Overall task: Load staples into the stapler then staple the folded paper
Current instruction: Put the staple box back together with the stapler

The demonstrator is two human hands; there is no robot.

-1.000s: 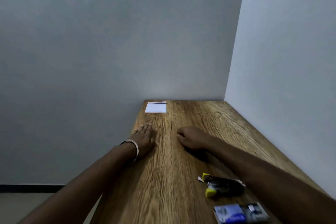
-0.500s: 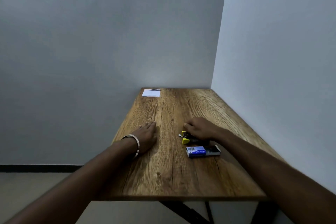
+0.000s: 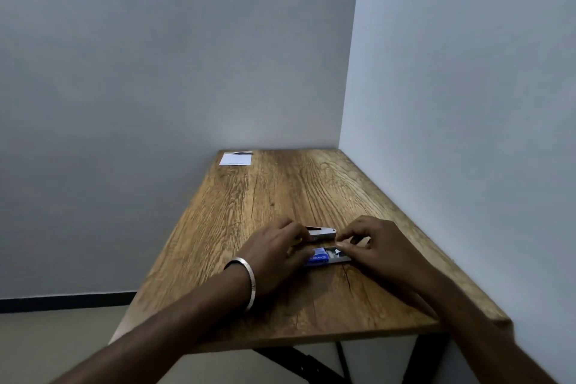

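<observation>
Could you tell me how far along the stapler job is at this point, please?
Early. Done: the stapler and the blue staple box sit together near the table's front. In hand: the left hand steadies the stapler while the right hand pinches at the box's open end; whether it holds staples is unclear. Left: loading, then stapling the folded paper, untouched at the far corner.

Head view, angled down over table point(image 3: 249, 196)
</observation>
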